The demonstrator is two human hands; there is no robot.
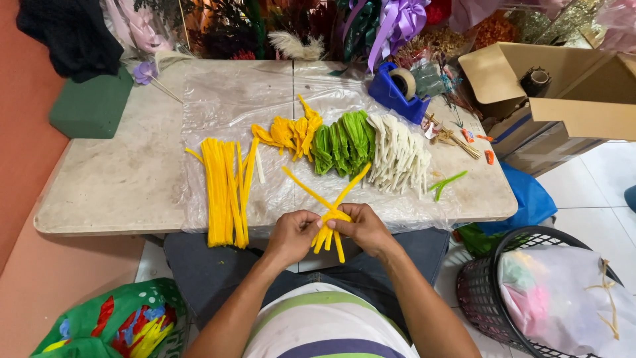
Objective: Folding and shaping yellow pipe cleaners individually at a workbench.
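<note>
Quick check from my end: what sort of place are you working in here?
Probably a small flower-craft workshop: piles of pipe cleaners on a plastic-covered table, a tape dispenser, and ribbons and dried flowers behind.

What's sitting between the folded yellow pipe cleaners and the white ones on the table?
In the head view, a pile of folded green pipe cleaners lies between the folded yellow pile and the white pile, touching the white one.

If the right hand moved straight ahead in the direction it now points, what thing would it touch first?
The right hand points leftward, toward the left hand. It would likely meet first the yellow pipe cleaner bundle both hands pinch, then the left hand itself; depth seems equal.
</note>
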